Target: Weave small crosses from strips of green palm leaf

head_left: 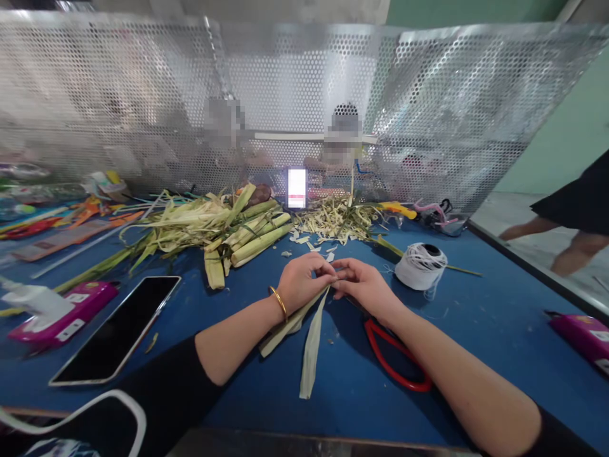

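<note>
My left hand (302, 282) and my right hand (364, 287) meet at the middle of the blue table (490, 317). Both pinch the upper ends of pale green leaf strips (311, 346) that trail toward me across the table. A gold bangle (279, 302) circles my left wrist. Red-handled scissors (394, 355) lie under my right forearm. A spool of white thread (421, 265) stands just right of my right hand.
A pile of green stalks and leaves (214, 231) and pale leaf trimmings (337, 219) lie behind my hands. A black phone (118, 327) and pink boxes (66, 311) lie left, another pink box (583, 333) right. A perforated metal screen (304, 108) backs the table; a person's legs (561, 235) are at far right.
</note>
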### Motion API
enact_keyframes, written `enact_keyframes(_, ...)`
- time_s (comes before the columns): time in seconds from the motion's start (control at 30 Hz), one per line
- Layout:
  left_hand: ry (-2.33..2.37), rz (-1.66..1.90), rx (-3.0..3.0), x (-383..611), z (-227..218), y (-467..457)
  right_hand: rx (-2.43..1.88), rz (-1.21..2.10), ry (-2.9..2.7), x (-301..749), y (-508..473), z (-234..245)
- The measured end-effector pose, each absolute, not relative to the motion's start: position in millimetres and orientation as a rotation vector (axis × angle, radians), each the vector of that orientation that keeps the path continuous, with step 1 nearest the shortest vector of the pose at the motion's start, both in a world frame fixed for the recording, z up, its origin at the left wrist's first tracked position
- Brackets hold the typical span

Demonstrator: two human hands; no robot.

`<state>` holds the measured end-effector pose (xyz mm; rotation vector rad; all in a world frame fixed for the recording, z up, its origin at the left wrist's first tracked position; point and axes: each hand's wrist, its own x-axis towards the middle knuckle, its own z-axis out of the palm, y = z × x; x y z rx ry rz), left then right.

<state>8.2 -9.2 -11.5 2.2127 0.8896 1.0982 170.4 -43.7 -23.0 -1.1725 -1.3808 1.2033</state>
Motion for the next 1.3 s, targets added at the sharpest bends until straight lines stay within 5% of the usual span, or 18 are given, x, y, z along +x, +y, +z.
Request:
enact_keyframes(1.1,1.325,0.872,2.008,2.0,-14.9,4.8,-1.426,1.269,-1.346,181.1,-47.9,-10.6)
enact_keyframes(1.3,0.968,0.877,1.331,6.7,-10.1,-0.8,-1.43,1.25,-1.525,180.7,-48.5,-9.9)
